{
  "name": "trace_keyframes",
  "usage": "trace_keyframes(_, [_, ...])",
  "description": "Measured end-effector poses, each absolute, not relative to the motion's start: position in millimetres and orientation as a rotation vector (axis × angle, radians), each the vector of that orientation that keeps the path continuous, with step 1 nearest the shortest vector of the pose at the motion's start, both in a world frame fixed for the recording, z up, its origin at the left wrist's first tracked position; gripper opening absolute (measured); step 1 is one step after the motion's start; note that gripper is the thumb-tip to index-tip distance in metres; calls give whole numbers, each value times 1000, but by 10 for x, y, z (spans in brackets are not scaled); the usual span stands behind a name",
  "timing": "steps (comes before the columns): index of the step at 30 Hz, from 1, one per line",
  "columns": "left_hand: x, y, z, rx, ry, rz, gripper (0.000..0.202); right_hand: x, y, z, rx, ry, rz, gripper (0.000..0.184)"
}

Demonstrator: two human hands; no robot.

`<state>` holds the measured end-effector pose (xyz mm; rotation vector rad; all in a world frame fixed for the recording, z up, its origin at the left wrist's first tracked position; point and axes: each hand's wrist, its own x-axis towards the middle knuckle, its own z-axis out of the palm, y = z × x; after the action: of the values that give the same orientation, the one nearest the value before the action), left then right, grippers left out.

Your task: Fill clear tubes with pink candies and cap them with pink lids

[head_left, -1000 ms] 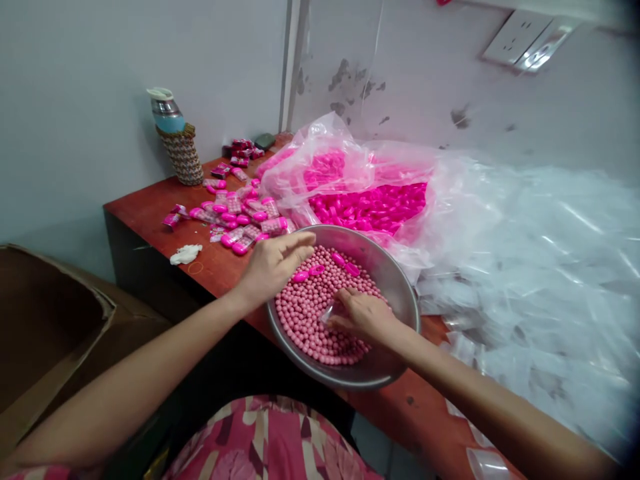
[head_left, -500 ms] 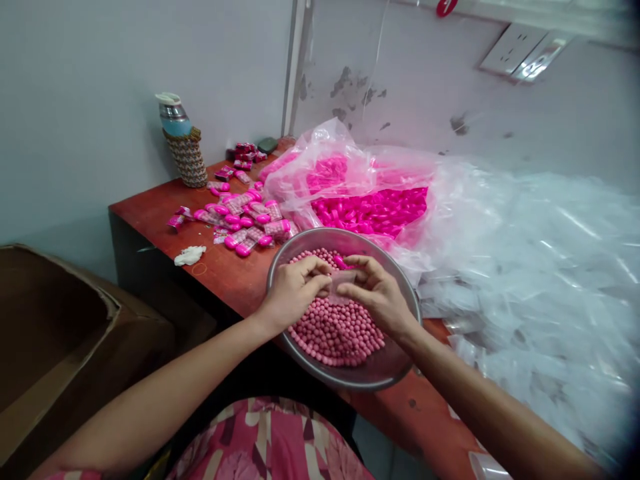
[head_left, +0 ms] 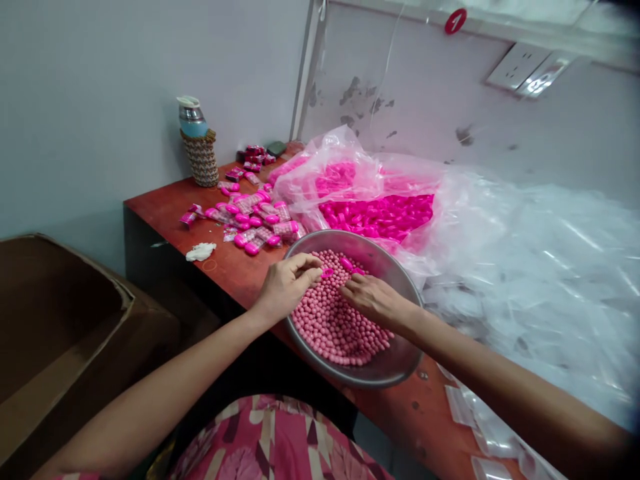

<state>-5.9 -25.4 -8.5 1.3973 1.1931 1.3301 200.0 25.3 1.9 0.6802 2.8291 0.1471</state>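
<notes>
A metal bowl [head_left: 353, 381] holds a heap of small round pink beads [head_left: 336, 327]. Over its left side my left hand [head_left: 287, 283] pinches a bright pink plastic cap [head_left: 327, 273] between thumb and fingertips. My right hand [head_left: 373, 298] is low over the beads, back upward and fingers curled down; whatever they hold is hidden beneath the hand. Another bright pink plastic piece [head_left: 346, 264] lies on the beads just beyond my right fingers.
Left of the bowl lie several bead-filled tubes with pink ends [head_left: 260, 223]. Behind stands an open plastic bag [head_left: 345, 143] of pink caps. Clear plastic tubes [head_left: 540, 280] pile up at right. A flask [head_left: 197, 143] stands at the back left; a cardboard box [head_left: 145, 327] is below.
The clear tube that was between my hands is out of sight. My right hand has turned palm-down and lowered towards the beads. A pink cap now shows in my left fingertips.
</notes>
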Motion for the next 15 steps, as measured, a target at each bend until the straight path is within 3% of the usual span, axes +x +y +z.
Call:
trace_keyframes(3, [-43,-254,-102,1407,1208,1350,18,1817,214,-130,476,2849,120,18])
trace_keyframes(6, [-36,-256,-105,1404,1223,1363,18,1601,126,-265,523,2948,-195,17])
trace_keyframes(12, [-57,-263,-115,1349,1205,1371,22,1519,90,-230,1038,2669,-1556,1])
trace_keyframes(15, [-66,-276,-89,1398,1261,1367,27,1650,149,-124,1178,2430,-2095,11])
